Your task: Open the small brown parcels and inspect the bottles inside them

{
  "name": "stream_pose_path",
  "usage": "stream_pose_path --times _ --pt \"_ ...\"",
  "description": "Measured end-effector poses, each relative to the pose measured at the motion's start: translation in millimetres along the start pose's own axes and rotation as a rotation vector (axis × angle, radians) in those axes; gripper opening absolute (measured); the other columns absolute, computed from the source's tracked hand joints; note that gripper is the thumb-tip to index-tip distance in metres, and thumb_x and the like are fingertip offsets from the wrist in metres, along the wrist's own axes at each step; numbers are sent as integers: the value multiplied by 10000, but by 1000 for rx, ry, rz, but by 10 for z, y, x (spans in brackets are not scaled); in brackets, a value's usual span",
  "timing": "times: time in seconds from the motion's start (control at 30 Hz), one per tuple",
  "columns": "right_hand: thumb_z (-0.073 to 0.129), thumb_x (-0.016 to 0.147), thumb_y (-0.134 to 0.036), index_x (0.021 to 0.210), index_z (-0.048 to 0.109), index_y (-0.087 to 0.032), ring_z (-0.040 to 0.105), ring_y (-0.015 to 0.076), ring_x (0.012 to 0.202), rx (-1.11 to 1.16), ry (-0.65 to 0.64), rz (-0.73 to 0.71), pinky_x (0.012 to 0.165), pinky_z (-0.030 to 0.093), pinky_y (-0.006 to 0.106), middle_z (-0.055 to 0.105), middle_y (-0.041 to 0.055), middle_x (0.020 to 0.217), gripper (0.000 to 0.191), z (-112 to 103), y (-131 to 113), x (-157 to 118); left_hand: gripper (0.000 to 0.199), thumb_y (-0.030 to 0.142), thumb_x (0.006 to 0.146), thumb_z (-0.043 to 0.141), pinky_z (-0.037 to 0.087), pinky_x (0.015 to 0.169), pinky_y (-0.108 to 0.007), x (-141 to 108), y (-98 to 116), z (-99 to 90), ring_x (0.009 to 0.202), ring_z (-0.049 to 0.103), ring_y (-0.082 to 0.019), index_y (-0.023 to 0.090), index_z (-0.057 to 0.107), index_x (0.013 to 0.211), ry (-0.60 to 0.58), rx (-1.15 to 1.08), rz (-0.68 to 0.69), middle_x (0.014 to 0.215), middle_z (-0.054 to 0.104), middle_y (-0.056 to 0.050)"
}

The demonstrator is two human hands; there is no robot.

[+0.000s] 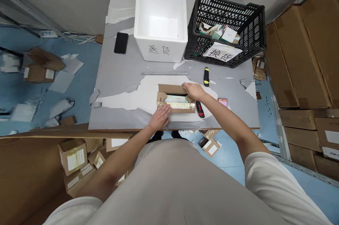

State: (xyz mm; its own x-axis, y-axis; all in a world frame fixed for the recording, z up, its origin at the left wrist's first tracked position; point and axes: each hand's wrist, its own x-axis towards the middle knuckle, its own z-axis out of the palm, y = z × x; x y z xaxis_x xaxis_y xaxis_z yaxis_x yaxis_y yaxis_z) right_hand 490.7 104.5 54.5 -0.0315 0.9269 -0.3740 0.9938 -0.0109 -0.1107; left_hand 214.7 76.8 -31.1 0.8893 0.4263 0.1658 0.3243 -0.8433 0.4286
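A small cardboard box (176, 106) lies with its top flaps raised on the torn white patch of the table cover. Inside it sits a pale green and white packet (176, 99); clear tape runs along the near side. My left hand (161, 116) rests on the near left part of the box, fingers stretched out over the tape. At the far right corner, my right hand (194, 90) is closed around the cardboard edge, its thumb hidden. Just right of the box lies a red and black box cutter (200, 109). A yellow and black box cutter (206, 76) lies farther back.
A white foam bin (160, 50) and a black crate (226, 46) holding small packets stand at the table's back. A black phone (121, 43) lies left, a small pink card (222, 102) right. Below the left front edge, a large carton (34, 168) holds several boxes.
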Motion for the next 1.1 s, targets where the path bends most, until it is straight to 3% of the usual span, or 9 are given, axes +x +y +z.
stream_pose_path --times 0.1,0.17,0.27,0.37,0.5,0.6,0.77,0.9,1.1 --pt "283 983 -440 1108 639 -171 575 257 1015 145 6 135 864 400 355 654 130 1097 463 -8 118 273 589 195 860 461 372 1083 -531 28 -21 -87 1383 361 -313 111 368 1436 20 -46 -20 1434 451 -202" --pt "283 984 -438 1137 645 -163 541 250 1075 243 28 176 914 387 357 630 136 1125 479 86 147 349 571 236 870 488 399 1068 -514 63 -96 -181 1356 405 -300 146 387 1425 25 -95 -28 1432 452 -196" --pt "263 987 -390 1323 530 -161 446 263 1215 312 213 210 1012 331 409 534 156 1280 487 226 113 223 656 393 833 597 400 1070 -518 136 -312 -351 1333 427 -317 168 393 1415 42 -128 -51 1436 439 -202" --pt "281 976 -354 1441 377 -170 307 317 1335 221 414 117 1069 218 530 400 172 1429 510 258 -12 -112 980 580 655 738 345 1116 -528 215 -595 -486 1372 358 -361 130 347 1433 7 -127 -42 1453 410 -218" --pt "463 919 -377 1390 439 -142 453 311 1181 82 171 -285 1023 296 475 535 176 1282 527 228 -306 -508 1084 623 610 752 321 1137 -513 261 -856 -523 1407 298 -355 88 307 1441 -83 -161 0 1482 362 -228" --pt "593 855 -340 1303 502 -110 500 308 1086 -8 36 -185 940 364 429 576 175 1194 512 211 -512 -601 1011 593 673 724 325 1142 -488 243 -899 -486 1410 305 -326 73 307 1433 -48 -185 11 1480 365 -232" --pt "523 890 -202 1140 549 -160 525 252 978 -77 59 -103 751 409 332 588 133 1131 254 274 -700 -685 903 524 711 712 344 1136 -478 212 -872 -444 1399 332 -311 97 341 1416 -15 -194 53 1469 391 -222" --pt "335 933 -81 1038 582 -176 533 214 879 -153 122 -147 721 373 323 617 111 969 285 543 -788 -881 814 498 742 677 348 1133 -482 238 -871 -407 1386 354 -313 84 386 1379 20 -186 14 1448 415 -235" --pt "390 950 -211 1046 612 -164 521 232 923 -94 164 -209 801 366 367 607 125 1021 246 946 -800 -1083 806 473 733 666 349 1130 -466 266 -893 -451 1394 346 -301 91 384 1384 -42 -157 18 1461 402 -222"
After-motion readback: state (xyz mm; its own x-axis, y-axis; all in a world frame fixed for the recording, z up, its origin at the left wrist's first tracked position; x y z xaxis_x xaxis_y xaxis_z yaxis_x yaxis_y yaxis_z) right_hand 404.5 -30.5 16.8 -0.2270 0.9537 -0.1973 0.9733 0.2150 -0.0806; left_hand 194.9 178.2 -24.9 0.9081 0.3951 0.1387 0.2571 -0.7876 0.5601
